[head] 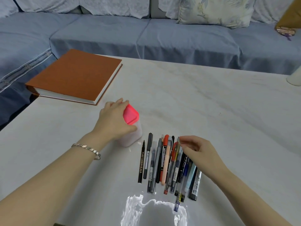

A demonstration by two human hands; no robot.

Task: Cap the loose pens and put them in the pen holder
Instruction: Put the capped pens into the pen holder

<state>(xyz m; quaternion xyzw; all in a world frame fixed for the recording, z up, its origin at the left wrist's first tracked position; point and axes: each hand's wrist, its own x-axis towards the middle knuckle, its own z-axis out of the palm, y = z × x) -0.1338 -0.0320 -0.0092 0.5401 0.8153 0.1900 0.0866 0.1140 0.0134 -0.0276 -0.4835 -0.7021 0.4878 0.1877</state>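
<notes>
Tabletop point(211, 98): left hand point(114, 121) wraps pen holder point(132, 128), right hand point(195, 149) pinches pen point(178, 144).

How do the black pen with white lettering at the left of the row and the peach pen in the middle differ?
The black pen is slim, with a bare pointed tip; the peach pen is thicker, its far end hidden. The black pen lies apart at the row's edge; the peach pen is packed among others. Both lie flat on the table.

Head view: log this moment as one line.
left hand grips pen holder | right hand pinches clear pen tip | pens loose on table | none in holder yet
</notes>
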